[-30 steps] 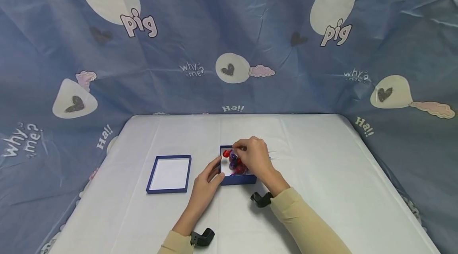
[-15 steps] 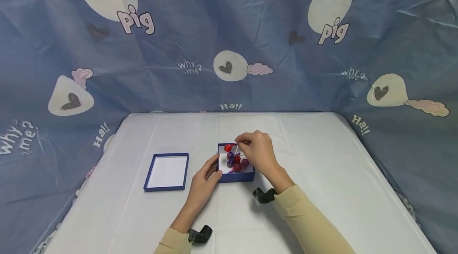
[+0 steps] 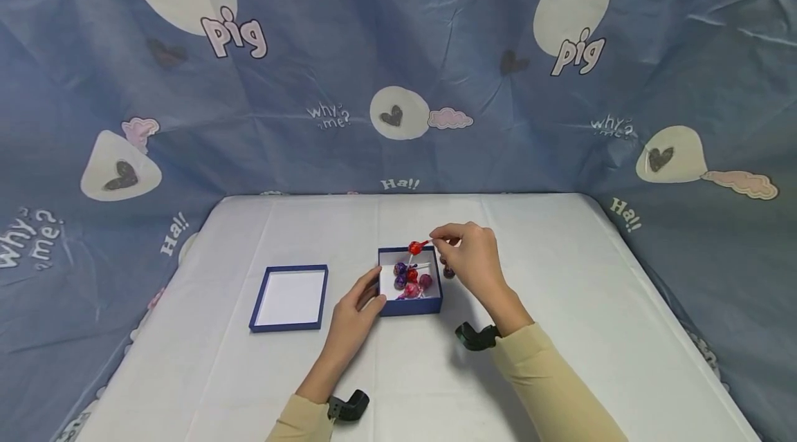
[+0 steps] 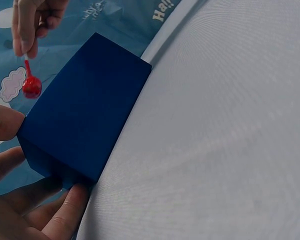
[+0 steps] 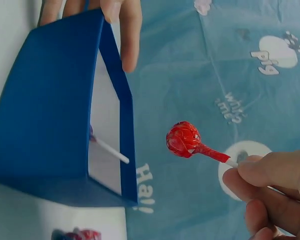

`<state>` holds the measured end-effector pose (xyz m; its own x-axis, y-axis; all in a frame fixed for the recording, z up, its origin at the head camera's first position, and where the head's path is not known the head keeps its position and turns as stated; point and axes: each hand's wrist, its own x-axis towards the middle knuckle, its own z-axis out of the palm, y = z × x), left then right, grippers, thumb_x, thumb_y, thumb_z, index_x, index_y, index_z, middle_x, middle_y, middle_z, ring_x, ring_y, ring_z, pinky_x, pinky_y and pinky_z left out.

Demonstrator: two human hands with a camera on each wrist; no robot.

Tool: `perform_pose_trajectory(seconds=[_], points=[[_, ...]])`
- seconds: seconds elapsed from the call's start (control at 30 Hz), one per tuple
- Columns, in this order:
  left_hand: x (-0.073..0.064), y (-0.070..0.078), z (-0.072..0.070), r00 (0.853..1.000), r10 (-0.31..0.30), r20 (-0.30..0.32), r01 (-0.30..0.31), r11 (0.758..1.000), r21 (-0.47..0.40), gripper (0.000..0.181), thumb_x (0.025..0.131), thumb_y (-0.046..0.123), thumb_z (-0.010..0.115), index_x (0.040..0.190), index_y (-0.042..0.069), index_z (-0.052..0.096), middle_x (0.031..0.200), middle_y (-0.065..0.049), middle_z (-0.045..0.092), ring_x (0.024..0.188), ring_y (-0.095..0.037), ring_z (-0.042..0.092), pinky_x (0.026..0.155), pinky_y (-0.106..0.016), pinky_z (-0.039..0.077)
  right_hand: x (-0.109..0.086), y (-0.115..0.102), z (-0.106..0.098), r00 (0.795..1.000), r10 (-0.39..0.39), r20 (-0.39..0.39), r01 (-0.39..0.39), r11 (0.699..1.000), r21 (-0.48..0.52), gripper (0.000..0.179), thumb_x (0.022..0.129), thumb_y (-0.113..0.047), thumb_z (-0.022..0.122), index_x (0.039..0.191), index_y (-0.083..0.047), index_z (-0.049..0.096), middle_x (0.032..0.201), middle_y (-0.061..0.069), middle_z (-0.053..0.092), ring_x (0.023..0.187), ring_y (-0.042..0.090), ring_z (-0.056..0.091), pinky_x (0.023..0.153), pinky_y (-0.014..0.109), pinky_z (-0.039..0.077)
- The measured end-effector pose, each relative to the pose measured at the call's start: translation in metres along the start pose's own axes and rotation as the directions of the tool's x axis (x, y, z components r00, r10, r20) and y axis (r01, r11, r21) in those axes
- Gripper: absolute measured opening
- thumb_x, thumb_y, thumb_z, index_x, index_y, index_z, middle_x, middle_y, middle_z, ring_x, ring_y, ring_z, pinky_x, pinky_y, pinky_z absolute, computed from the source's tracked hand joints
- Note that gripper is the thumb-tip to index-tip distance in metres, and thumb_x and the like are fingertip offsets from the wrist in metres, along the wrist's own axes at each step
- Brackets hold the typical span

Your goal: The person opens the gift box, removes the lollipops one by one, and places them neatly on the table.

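Note:
My left hand (image 3: 350,326) holds the blue box (image 3: 411,307) at its left side, fingers and thumb against the walls, as the left wrist view also shows. Above the box's far right rim, my right hand (image 3: 476,261) pinches a red-wrapped lollipop (image 3: 415,247) by its white stick. The wrapped ball points left, clear of the box in the right wrist view. Several purple, red and pink lollipops (image 3: 401,282) lie in the open box on its white bottom. Beyond the box's right side, dark lollipops (image 3: 449,272) lie on the table, partly hidden by my right hand.
To the left, the shallow blue lid (image 3: 289,298) lies with its white inside up on the white-covered table (image 3: 560,290). A blue printed curtain (image 3: 398,165) hangs behind the table and along both sides.
My right hand has risen out of the box and moved right, drawing the red lollipop up by its stick. My left hand stays on the box.

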<state>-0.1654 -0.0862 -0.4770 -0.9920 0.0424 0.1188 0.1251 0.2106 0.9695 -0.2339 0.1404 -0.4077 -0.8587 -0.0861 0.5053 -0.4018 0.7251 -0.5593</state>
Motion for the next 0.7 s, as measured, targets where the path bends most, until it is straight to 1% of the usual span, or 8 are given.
perform_pose_trajectory(seconds=[0.3,0.47,0.57,0.7], points=[[0.0,0.005,-0.002,1.0,-0.006,0.008,0.006,1.0,0.02,0.052,0.098,0.006,0.064,0.148,0.01,0.051,0.151,-0.014,0.047,0.134,-0.034,0.05,0.112,-0.04,0.042,-0.004,0.013,-0.016,0.999,0.027,-0.038,-0.028,0.999,-0.017,0.011,0.086,-0.009,0.077,0.09,-0.017,0.082,0.077,-0.005,0.071,0.068,0.012,0.057,0.055,0.031,0.043],[0.001,0.005,-0.002,1.0,-0.008,0.006,0.007,1.0,0.019,0.052,0.098,0.005,0.063,0.147,0.014,0.052,0.151,-0.013,0.048,0.134,-0.033,0.05,0.112,-0.04,0.042,-0.006,0.021,-0.021,0.998,0.045,-0.049,-0.046,0.999,-0.017,0.011,0.086,-0.009,0.077,0.09,-0.018,0.082,0.077,-0.006,0.072,0.068,0.012,0.059,0.056,0.031,0.045],[0.001,0.004,-0.001,1.0,-0.005,0.002,0.005,1.0,0.011,0.051,0.098,0.005,0.063,0.147,0.015,0.053,0.15,-0.013,0.048,0.134,-0.034,0.05,0.113,-0.041,0.042,-0.009,0.026,-0.023,0.997,0.06,-0.05,-0.061,0.998,-0.019,0.01,0.086,-0.01,0.077,0.09,-0.017,0.082,0.076,-0.007,0.072,0.068,0.012,0.059,0.056,0.03,0.045],[-0.001,0.002,-0.001,1.0,0.002,0.001,-0.002,1.0,0.011,0.051,0.097,0.006,0.064,0.147,0.012,0.053,0.149,-0.014,0.049,0.133,-0.035,0.051,0.112,-0.042,0.042,-0.015,0.032,-0.025,0.995,0.092,-0.037,-0.093,0.995,-0.027,0.009,0.086,-0.009,0.076,0.089,-0.016,0.082,0.076,-0.007,0.072,0.067,0.012,0.059,0.054,0.031,0.045]])
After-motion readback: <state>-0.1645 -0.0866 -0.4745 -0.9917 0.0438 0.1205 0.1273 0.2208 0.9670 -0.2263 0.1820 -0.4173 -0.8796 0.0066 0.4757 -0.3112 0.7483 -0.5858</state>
